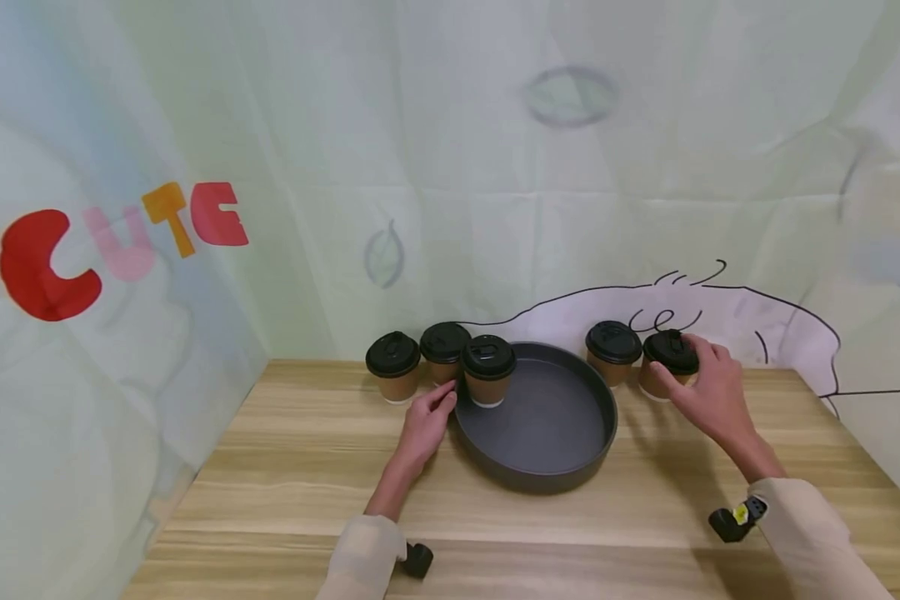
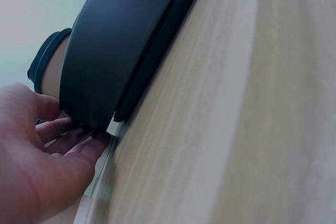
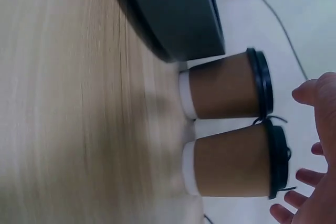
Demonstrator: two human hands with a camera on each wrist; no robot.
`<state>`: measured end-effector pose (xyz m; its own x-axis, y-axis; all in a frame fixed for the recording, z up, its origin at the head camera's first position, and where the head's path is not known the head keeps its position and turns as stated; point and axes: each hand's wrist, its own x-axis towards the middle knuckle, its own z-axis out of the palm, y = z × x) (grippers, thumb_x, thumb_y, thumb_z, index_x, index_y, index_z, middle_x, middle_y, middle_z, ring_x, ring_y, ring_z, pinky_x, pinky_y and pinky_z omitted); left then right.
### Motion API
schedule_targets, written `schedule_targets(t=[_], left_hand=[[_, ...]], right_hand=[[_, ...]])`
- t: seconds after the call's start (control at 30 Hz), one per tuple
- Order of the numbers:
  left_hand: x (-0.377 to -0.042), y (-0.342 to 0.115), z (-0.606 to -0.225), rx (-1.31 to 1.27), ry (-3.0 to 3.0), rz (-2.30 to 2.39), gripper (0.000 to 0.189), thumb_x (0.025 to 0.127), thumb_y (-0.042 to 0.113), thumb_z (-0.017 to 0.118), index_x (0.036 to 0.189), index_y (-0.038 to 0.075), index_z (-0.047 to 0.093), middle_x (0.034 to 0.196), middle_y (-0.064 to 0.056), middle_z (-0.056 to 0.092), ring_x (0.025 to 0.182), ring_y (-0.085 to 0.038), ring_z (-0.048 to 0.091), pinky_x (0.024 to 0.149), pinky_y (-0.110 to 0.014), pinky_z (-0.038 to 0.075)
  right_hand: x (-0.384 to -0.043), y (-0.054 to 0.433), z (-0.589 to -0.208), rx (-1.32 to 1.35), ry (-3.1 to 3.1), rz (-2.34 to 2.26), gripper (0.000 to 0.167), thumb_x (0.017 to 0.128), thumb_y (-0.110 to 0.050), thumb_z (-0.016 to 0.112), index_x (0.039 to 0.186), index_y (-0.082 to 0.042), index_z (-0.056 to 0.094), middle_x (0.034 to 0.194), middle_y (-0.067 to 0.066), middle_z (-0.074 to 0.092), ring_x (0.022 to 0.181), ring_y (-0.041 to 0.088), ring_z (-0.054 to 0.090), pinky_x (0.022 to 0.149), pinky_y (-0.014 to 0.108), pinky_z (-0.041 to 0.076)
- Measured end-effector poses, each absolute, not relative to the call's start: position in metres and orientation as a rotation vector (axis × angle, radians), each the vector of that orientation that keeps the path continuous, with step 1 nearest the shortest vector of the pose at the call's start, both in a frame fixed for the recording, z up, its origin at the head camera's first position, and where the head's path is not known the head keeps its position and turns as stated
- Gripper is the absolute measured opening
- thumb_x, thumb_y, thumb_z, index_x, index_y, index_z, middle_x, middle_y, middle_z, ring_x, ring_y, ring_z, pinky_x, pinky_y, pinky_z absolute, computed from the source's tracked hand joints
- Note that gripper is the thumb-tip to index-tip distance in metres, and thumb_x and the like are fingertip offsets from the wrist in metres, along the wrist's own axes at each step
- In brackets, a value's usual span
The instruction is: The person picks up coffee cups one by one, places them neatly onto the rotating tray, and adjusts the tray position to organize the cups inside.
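My left hand is at the left side of a round dark grey pan, its fingertips against the outer wall; in the left wrist view the fingers lie along that wall. Inside the pan, near its left edge, stands a brown paper cup with a black lid. My right hand reaches over another lidded paper cup at the back right. Thumb and fingers are spread around its lid; the right wrist view shows a gap between them and the lid.
Two more lidded paper cups stand left of the pan, an outer one and one behind the pan's rim. Another cup stands between the pan and the right-hand cup. A printed curtain hangs behind the wooden table.
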<state>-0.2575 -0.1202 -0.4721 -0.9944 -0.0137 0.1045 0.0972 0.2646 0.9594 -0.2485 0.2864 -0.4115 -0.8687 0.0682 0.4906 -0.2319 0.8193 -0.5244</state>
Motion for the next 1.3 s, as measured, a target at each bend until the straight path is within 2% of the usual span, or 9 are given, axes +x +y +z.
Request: schedule_targets(t=[0.27,0.47,0.63,0.87,1.07,1.3], left_hand=[[-0.256,-0.12,-0.472,-0.085,-2.412,-1.863,0.04,0.107,0.019,0.056,0.14,0.0,0.063,0.143,-0.018,0.061,0.139,-0.032,0.051,0.116,-0.048,0.038],[-0.255,-0.119,-0.473,-0.09,-2.404,-1.872,0.04,0.107,0.019,0.056,0.14,0.0,0.064,0.143,-0.018,0.061,0.138,-0.032,0.051,0.115,-0.048,0.039],[-0.255,-0.119,-0.473,-0.087,-2.405,-1.861,0.039,0.106,0.019,0.056,0.14,0.0,0.064,0.142,-0.018,0.062,0.136,-0.032,0.053,0.115,-0.048,0.039],[-0.255,-0.121,-0.473,-0.086,-2.414,-1.85,0.039,0.107,0.019,0.056,0.14,0.0,0.064,0.142,-0.018,0.062,0.136,-0.032,0.053,0.115,-0.049,0.039],[-0.254,-0.12,-0.472,-0.088,-2.416,-1.863,0.04,0.107,0.019,0.055,0.141,-0.001,0.063,0.143,-0.019,0.061,0.138,-0.033,0.051,0.115,-0.049,0.038],[-0.254,-0.12,-0.472,-0.081,-2.414,-1.857,0.039,0.107,0.019,0.056,0.14,0.0,0.064,0.143,-0.018,0.061,0.137,-0.032,0.052,0.115,-0.048,0.039]], right_hand=[[-0.268,0.292,-0.426,0.017,-2.568,0.887,0.089,0.096,-0.039,0.07,0.158,0.006,0.025,0.149,0.044,0.028,0.132,0.064,0.031,0.102,0.077,0.031],[-0.281,0.297,-0.433,0.01,-2.581,1.019,0.093,0.098,-0.042,0.065,0.161,0.005,0.016,0.155,0.042,0.021,0.139,0.059,0.027,0.107,0.077,0.029],[-0.287,0.301,-0.439,0.046,-2.572,1.027,0.089,0.098,-0.037,0.066,0.159,0.008,0.019,0.153,0.044,0.024,0.138,0.058,0.029,0.108,0.075,0.03],[-0.291,0.303,-0.446,0.03,-2.552,1.096,0.093,0.098,-0.044,0.067,0.161,0.005,0.019,0.153,0.04,0.024,0.137,0.056,0.03,0.107,0.075,0.031],[-0.296,0.305,-0.457,0.014,-2.424,1.171,0.084,0.094,-0.037,0.074,0.154,0.004,0.032,0.143,0.035,0.039,0.13,0.05,0.039,0.104,0.068,0.034],[-0.299,0.301,-0.462,-0.065,-2.33,1.195,0.078,0.089,-0.029,0.078,0.15,0.002,0.04,0.136,0.034,0.046,0.124,0.047,0.045,0.102,0.062,0.036]])
